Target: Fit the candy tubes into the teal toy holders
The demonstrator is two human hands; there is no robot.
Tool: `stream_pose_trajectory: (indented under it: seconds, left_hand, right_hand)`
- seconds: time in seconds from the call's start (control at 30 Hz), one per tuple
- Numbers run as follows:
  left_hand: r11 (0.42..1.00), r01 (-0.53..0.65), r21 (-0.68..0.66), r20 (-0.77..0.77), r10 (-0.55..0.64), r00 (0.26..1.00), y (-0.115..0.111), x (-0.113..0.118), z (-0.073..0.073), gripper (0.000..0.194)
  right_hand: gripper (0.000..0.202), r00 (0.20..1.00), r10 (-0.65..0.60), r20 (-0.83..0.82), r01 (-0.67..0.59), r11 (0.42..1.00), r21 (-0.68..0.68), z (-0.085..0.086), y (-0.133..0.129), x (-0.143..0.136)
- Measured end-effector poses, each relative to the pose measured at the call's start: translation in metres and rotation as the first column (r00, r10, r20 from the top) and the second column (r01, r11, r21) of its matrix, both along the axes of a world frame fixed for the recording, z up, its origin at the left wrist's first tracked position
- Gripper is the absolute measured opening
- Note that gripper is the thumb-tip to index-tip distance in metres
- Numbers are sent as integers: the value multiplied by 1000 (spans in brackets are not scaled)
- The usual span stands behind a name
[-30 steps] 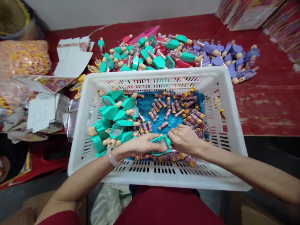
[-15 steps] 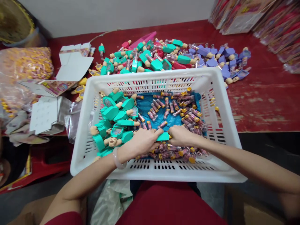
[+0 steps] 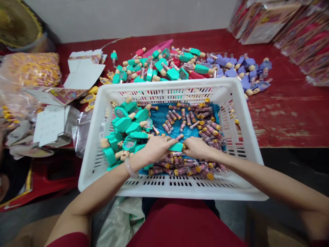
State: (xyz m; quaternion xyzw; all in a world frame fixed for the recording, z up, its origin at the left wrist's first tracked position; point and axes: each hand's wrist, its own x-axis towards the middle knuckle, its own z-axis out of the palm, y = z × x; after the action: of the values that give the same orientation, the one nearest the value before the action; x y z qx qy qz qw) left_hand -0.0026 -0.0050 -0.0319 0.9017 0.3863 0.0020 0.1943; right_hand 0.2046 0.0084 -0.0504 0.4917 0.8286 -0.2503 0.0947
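Observation:
My left hand (image 3: 159, 148) is closed around a green plastic toy piece (image 3: 176, 147), holding it sideways over the white basket. At its right end shows a bit of yellow, pinched by my right hand (image 3: 196, 148); the rest of what my right fingers hold is hidden, but it looks like the cap of a small tube. Below and around both hands lie clear tubes with yellow caps (image 3: 180, 170), on a blue plastic sheet (image 3: 160, 115). Green toys with beige bear-shaped tops (image 3: 122, 124) are heaped in the basket's left part.
The white slotted basket (image 3: 169, 195) stands at the red table's edge (image 3: 282, 116). Behind it lie piled green toys (image 3: 172, 73) and purple toys (image 3: 232, 72). Cards (image 3: 50, 125) and a bag of yellow parts (image 3: 33, 70) are at left, packed bags (image 3: 269, 22) at back right.
Both hands stay together at the green toy piece, which has moved slightly left. The whole view has shifted a little. Nothing has been let go.

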Motion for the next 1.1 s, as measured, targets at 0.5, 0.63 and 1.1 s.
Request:
stream_pose_trajectory:
  seconds: [0.5,0.63,1.1]
  left_hand:
    - [759,-572,311,-275,648,710,59,-71,-11,39]
    - [781,-564,266,-264,622,737,58,-67,-16,27]
    - [484,-445,-753,327,863,386,45,-37,21,37]
  right_hand:
    - [55,633,-437,-640,495,863,-100,28,72,49]
    - [45,905,-421,59,395,883,253,10,71,63]
    - [43,992,-126,12,126,990,-60,-13,46,34]
